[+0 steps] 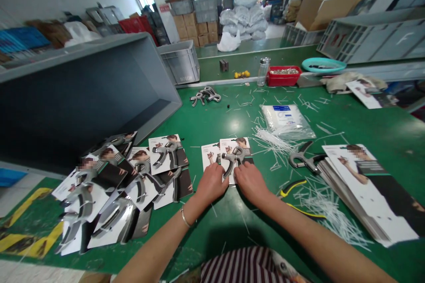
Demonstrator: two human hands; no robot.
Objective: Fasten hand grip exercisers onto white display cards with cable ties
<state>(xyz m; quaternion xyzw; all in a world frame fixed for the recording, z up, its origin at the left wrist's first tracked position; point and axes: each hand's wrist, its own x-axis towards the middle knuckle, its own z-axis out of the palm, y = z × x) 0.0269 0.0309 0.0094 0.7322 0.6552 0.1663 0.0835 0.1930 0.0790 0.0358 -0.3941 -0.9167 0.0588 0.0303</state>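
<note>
In front of me, a grey hand gripper tool (237, 155) lies on a printed card (227, 143), with another card (207, 154) partly under it. My left hand (212, 182) has its fingers curled at the tool's left handle. The fingers of my right hand (251, 182) are bent in at the right handle and the card's lower part. What the fingertips pinch is hidden. Right of my right hand lie yellow-and-black cutters (294, 188), cut tie pieces (327, 212) and a loose grey tool (303, 158). White zip ties (274, 139) lie beyond.
Carded tools (142, 181) are piled at left, before a tipped grey bin (139, 66). A stack of cards (368, 190) is at right. Farther back are loose tools (206, 95), a bag of ties (285, 117), a bottle (263, 72) and a red tray (283, 78).
</note>
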